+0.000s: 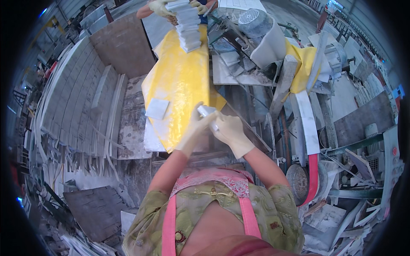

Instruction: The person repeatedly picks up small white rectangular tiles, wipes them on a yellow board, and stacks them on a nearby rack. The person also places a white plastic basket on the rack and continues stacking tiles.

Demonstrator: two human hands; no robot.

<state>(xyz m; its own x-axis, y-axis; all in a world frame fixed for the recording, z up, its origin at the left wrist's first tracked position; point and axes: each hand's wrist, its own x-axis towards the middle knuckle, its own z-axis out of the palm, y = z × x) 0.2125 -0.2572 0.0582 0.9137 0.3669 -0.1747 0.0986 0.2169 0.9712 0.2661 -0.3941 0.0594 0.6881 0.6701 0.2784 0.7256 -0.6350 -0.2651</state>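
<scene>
My left hand (194,127), in a pale rubber glove, is closed on a small whitish tile (206,110). My right hand (231,131), gloved the same way, grips that tile from the other side. Both hands meet in front of my chest, over the near right edge of a yellow plastic sheet (181,85). The fingers hide much of the tile and motion blurs it a little, so its full shape does not show. A loose square white tile (157,109) lies on the sheet's left edge, to the left of my left hand.
Across the table a co-worker's gloved hands hold a tall stack of white tiles (188,27). At right stands a machine with a red belt (314,175) and a row of white pieces (305,119). Stacked stone strips (72,94) fill the left; a dusty motor (255,22) sits at the back.
</scene>
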